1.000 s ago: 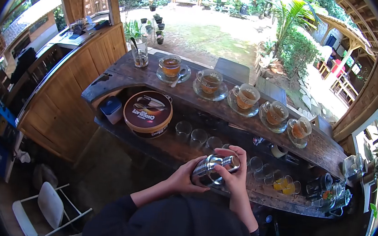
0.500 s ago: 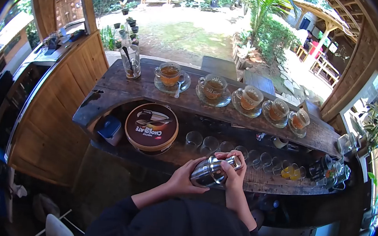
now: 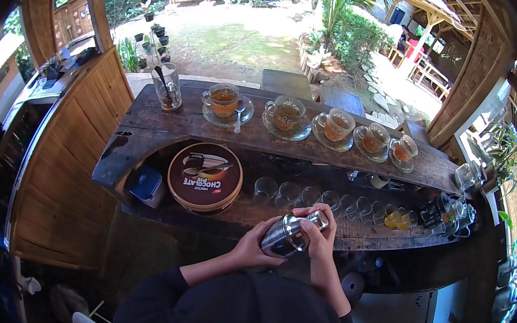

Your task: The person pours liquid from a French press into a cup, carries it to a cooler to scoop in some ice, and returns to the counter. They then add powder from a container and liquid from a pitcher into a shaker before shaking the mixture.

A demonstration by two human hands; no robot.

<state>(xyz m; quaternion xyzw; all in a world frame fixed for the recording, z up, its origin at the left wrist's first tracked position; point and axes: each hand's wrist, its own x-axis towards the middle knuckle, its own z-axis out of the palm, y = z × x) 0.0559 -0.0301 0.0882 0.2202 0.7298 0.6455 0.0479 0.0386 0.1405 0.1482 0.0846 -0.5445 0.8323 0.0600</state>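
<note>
Tilted in front of my body is a shiny metal cocktail shaker (image 3: 284, 235), its capped end pointing up and right. My left hand (image 3: 252, 246) is wrapped round its wider lower body. Around the upper part and cap closes my right hand (image 3: 319, 237). Just beyond the shaker, a row of clear glasses (image 3: 288, 193) stands on the lower shelf of the wooden counter (image 3: 152, 104). Two glasses toward the right end hold something yellow (image 3: 397, 220).
Several glass cups of tea (image 3: 223, 101) on saucers line the upper counter, beside a tall glass (image 3: 167, 88) with a dark stick. A round chocolate pie tin (image 3: 203, 177) and a blue-lidded box (image 3: 147, 185) sit on the left. Jars (image 3: 453, 211) crowd the right end.
The camera view has shifted a little, moving the counter slightly left in the picture. Both hands keep their hold on the shaker, which stays in nearly the same place and tilt.
</note>
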